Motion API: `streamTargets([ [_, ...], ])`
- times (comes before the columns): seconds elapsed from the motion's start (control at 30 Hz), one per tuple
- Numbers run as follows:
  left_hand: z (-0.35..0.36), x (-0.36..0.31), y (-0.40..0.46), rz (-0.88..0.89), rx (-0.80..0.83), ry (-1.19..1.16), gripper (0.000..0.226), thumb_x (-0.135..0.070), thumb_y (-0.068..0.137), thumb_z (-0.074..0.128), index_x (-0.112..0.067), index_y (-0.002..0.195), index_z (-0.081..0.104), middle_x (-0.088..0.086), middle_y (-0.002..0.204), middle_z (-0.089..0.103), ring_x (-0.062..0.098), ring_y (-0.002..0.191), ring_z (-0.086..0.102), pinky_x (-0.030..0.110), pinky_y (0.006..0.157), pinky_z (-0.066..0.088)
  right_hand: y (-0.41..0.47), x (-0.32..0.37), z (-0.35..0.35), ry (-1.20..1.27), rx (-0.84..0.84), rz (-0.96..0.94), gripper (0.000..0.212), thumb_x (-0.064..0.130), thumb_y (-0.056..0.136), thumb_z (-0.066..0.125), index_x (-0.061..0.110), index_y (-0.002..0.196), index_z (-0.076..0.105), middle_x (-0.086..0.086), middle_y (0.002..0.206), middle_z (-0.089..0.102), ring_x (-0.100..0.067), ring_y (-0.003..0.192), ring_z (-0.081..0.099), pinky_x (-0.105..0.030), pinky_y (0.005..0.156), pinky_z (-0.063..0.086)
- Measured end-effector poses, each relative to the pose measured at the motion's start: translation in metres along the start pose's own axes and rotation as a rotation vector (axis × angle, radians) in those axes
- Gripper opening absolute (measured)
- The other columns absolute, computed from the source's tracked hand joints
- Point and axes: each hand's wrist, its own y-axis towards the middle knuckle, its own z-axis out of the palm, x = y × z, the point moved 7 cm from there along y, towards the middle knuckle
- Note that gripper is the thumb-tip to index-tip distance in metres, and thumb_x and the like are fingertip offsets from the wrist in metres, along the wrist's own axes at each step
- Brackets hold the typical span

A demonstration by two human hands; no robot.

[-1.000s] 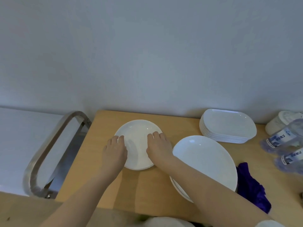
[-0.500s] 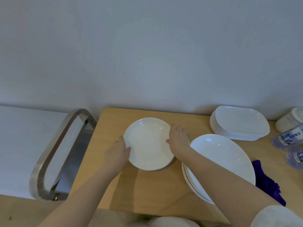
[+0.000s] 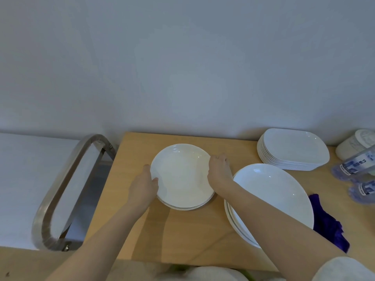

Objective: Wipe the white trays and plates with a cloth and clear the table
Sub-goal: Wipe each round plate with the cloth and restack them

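While we hold the small round plates [image 3: 182, 175] as our landmark near the back left of the wooden surface [image 3: 192, 236], a steel handle [image 3: 67, 191] stands well off to their left, past the surface edge. Our left hand [image 3: 143, 188] grasps their left rim, thumb on top; our right hand [image 3: 220, 169] curls over the right rim, a two-sided hold that looks meant for lifting the short stack level. Just right of them sits a stack of big round plates [image 3: 272, 199], with the purple cloth [image 3: 328, 224] beyond, the white trays [image 3: 292, 151] farther back right, and bottles [image 3: 357, 167] at the far right.
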Motion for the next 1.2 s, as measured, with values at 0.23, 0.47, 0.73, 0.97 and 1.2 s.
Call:
streamTargets([
  [0.23, -0.017, -0.015, 0.005, -0.002, 0.033, -0.283, 0.038, -0.007, 0.093, 0.043, -0.012, 0.13, 0.039, 0.003, 0.101, 0.054, 0.024, 0.087, 0.059, 0.041, 0.061, 0.059, 0.0, -0.003, -0.011, 0.12, -0.031, 0.064, 0.026, 0.002, 0.091, 0.046, 0.006, 0.117, 0.049, -0.014, 0.12, 0.049, -0.026, 0.112, 0.043, -0.031, 0.098, 0.034],
  [0.47, -0.034, -0.033, -0.002, 0.031, 0.024, -0.446, 0.036, -0.008, 0.094, 0.046, -0.019, 0.128, 0.042, 0.011, 0.098, 0.064, 0.023, 0.08, 0.066, 0.032, 0.054, 0.057, 0.0, -0.02, -0.041, 0.492, -0.027, 0.131, 0.025, 0.002, 0.089, 0.047, 0.005, 0.11, 0.058, -0.009, 0.101, 0.062, -0.025, 0.089, 0.059, -0.027, 0.068, 0.05],
  [0.73, -0.031, -0.074, -0.016, 0.138, 0.021, -0.529, 0.032, -0.011, 0.094, 0.049, -0.024, 0.123, 0.043, 0.013, 0.089, 0.066, 0.021, 0.081, 0.065, 0.018, 0.05, 0.051, -0.027, -0.059, -0.092, 0.775, -0.234, 0.103, 0.03, -0.007, 0.08, 0.041, -0.001, 0.099, 0.063, -0.015, 0.088, 0.064, -0.03, 0.076, 0.054, -0.034, 0.058, 0.044],
  [0.97, 0.001, -0.112, -0.03, 0.187, 0.076, -0.468, 0.036, -0.012, 0.094, 0.048, -0.027, 0.126, 0.043, 0.005, 0.087, 0.067, 0.017, 0.077, 0.066, 0.016, 0.053, 0.05, -0.057, -0.115, -0.103, 0.749, -0.351, 0.151, 0.037, -0.004, 0.084, 0.042, 0.014, 0.107, 0.064, -0.003, 0.093, 0.061, -0.016, 0.08, 0.051, -0.01, 0.06, 0.037],
  [1.2, 0.052, -0.146, -0.047, 0.256, 0.172, -0.259, 0.04, -0.018, 0.095, 0.044, -0.029, 0.132, 0.037, -0.002, 0.074, 0.067, 0.012, 0.062, 0.065, 0.016, 0.051, 0.046, -0.085, -0.176, -0.094, 0.626, -0.387, 0.235, 0.037, -0.005, 0.085, 0.037, 0.012, 0.105, 0.064, -0.007, 0.095, 0.062, -0.02, 0.078, 0.054, -0.023, 0.056, 0.037],
])
